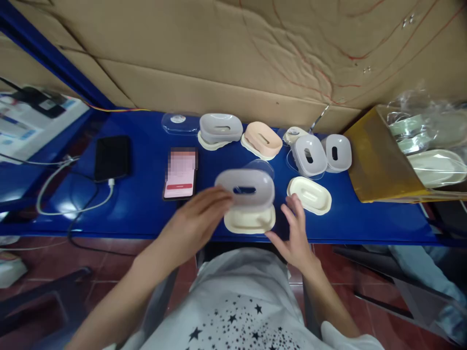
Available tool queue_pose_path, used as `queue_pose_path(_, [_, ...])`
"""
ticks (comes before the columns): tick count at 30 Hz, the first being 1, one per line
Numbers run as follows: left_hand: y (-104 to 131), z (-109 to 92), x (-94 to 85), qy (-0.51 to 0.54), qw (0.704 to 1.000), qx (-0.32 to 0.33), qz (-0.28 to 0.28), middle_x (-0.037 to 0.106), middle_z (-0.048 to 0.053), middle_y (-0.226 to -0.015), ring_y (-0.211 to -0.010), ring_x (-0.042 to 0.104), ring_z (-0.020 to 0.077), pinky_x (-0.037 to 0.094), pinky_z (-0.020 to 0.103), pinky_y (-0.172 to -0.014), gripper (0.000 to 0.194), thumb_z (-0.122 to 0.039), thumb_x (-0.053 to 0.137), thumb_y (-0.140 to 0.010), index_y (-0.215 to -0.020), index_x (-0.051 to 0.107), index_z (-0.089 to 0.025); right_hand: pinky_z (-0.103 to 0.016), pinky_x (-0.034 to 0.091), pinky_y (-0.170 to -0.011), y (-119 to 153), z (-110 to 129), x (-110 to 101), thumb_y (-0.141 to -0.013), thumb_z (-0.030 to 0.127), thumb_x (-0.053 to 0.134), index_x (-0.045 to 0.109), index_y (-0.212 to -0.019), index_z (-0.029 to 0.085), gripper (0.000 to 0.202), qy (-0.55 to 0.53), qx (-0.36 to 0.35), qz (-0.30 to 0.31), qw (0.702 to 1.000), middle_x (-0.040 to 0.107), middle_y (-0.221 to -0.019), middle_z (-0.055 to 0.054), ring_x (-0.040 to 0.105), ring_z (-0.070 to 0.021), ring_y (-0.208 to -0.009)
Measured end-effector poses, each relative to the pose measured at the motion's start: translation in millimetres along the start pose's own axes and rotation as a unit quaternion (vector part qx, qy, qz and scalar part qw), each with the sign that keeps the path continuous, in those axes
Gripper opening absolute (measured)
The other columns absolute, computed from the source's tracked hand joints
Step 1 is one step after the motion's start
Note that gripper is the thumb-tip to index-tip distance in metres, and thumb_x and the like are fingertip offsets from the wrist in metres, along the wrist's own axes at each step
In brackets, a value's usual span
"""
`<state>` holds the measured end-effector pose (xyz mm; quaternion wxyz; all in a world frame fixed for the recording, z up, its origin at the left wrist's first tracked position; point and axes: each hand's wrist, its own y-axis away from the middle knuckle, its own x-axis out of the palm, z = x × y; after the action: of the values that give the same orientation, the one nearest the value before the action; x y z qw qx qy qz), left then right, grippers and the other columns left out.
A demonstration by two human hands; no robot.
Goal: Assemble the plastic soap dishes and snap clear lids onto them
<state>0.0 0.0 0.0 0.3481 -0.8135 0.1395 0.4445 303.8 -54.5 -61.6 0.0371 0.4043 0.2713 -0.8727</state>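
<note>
The left hand (199, 218) is being held with fingers loosely curled against the left end of a grey slotted lid (245, 189), which is being lowered onto a cream tray (250, 221) at the desk's near edge. Whether it's actually being pinched can't be told, too blurry. The right hand (295, 233) is being kept spread open just beside the tray's right end, not gripping anything. For a clean fit, the lid is probably best being kept level and lined up end to end before pressing. Its long axis is running left-right along the blue desk (146, 204), slot facing up. Further out, another cream tray (310, 194) is sitting to the right, finished dishes (221, 129) along the far edge, a phone (180, 175) to the left.
</note>
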Motion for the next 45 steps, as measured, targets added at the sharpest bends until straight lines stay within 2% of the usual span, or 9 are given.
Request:
queue_pose_path(3, [25.1, -16.6, 10.4, 0.003, 0.997, 0.058, 0.046, 0.076, 0.010, -0.137, -0.136, 0.068, 0.0260, 0.061, 0.046, -0.114, 0.039, -0.005, 0.052, -0.108, -0.141, 0.065, -0.020, -0.071, 0.049, -0.123, 0.3, -3.9, -4.2, -0.105, 0.033, 0.072, 0.026, -0.175, 0.045, 0.085, 0.035, -0.027, 0.015, 0.999, 0.009, -0.188, -0.007, 0.032, -0.0441, -0.167])
queue_pose_path(9, [40.2, -19.1, 39.7, -0.005, 0.997, 0.065, 0.043, 0.077, 0.011, -0.133, -0.130, 0.071, 0.0277, 0.060, 0.050, -0.112, 0.029, -0.013, 0.060, -0.109, -0.137, 0.068, -0.019, -0.065, 0.052, -0.122, 0.5, -5.5, -15.2, -0.108, 0.030, 0.065, 0.055, -0.160, 0.034, 0.053, 0.069, -0.066, 0.115, 0.989, 0.053, -0.171, -0.008, 0.049, -0.0355, -0.159])
queue_pose_path(16, [37.1, -19.7, 45.4, -0.041, 0.996, 0.074, 0.039, 0.079, 0.008, -0.123, -0.120, 0.072, 0.0265, 0.057, 0.047, -0.106, 0.016, -0.013, 0.062, -0.108, -0.121, 0.070, -0.018, -0.062, 0.055, -0.118, 0.2, -5.8, -22.5, -0.110, 0.027, 0.062, 0.054, -0.162, 0.034, 0.054, 0.081, -0.094, 0.135, 0.983, 0.060, -0.165, -0.005, 0.056, -0.0327, -0.153])
queue_pose_path(22, [40.2, -25.1, 39.6, -0.013, 0.998, 0.059, 0.035, 0.080, 0.005, -0.114, -0.113, 0.073, 0.0240, 0.056, 0.045, -0.107, 0.009, -0.019, 0.066, -0.107, -0.114, 0.072, -0.022, -0.065, 0.042, -0.130, -94.3, -43.1, -28.3, -0.107, 0.007, 0.045, 0.043, -0.170, 0.032, 0.068, 0.079, -0.112, 0.173, 0.975, 0.048, -0.174, -0.009, 0.045, -0.0299, -0.163])
queue_pose_path(25, [52.9, -26.5, 35.0, 0.007, 0.999, 0.025, 0.019, 0.077, 0.008, -0.121, -0.120, 0.072, 0.0269, 0.053, 0.056, -0.117, 0.011, -0.026, 0.073, -0.104, -0.114, 0.073, -0.023, -0.070, 0.035, -0.132, -141.1, -58.4, -14.4, -0.104, 0.016, 0.061, 0.048, -0.166, 0.026, 0.063, 0.080, -0.135, 0.241, 0.958, 0.048, -0.173, -0.016, 0.038, -0.0359, -0.166])
queue_pose_path(29, [67.5, -26.7, 37.6, 0.042, 0.999, -0.020, -0.022, 0.066, 0.014, -0.144, -0.148, 0.058, 0.0340, 0.057, 0.059, -0.117, 0.017, -0.021, 0.074, -0.102, -0.119, 0.070, -0.024, -0.067, 0.044, -0.126, -167.5, -65.9, 6.1, -0.093, 0.034, 0.085, 0.058, -0.154, 0.025, 0.067, 0.024, -0.143, 0.268, 0.952, 0.058, -0.154, -0.018, 0.049, -0.0399, -0.156])
queue_pose_path(35, [58.3, -25.3, 59.5, 0.052, 0.985, -0.126, -0.109, 0.061, 0.017, -0.148, -0.139, 0.066, 0.0333, 0.065, 0.055, -0.109, 0.056, -0.030, 0.078, -0.101, -0.151, 0.052, -0.027, -0.059, 0.046, -0.127, -148.2, -44.1, -5.4, -0.098, 0.049, 0.081, 0.057, -0.153, 0.029, 0.064, -0.095, -0.092, 0.229, 0.965, 0.047, -0.166, -0.017, 0.050, -0.0352, -0.156])
queue_pose_path(39, [42.6, -21.5, 69.9, 0.069, 0.973, -0.175, -0.131, 0.052, 0.020, -0.161, -0.146, 0.061, 0.0366, 0.063, 0.059, -0.111, 0.085, -0.038, 0.083, -0.098, -0.167, 0.033, -0.032, -0.063, 0.049, -0.125, -111.8, -14.4, -20.6, -0.101, 0.049, 0.077, 0.058, -0.156, 0.034, 0.060, -0.027, -0.106, 0.222, 0.969, 0.050, -0.168, -0.013, 0.050, -0.0368, -0.154])
queue_pose_path(45, [32.6, -17.4, 67.4, 0.045, 0.982, -0.165, -0.083, 0.049, 0.019, -0.166, -0.152, 0.055, 0.0379, 0.056, 0.062, -0.119, 0.076, -0.041, 0.077, -0.102, -0.167, 0.037, -0.034, -0.065, 0.052, -0.122, -87.1, -2.3, -9.6, -0.104, 0.050, 0.072, 0.057, -0.160, 0.032, 0.061, 0.057, -0.138, 0.166, 0.975, 0.058, -0.163, -0.014, 0.052, -0.0375, -0.150])
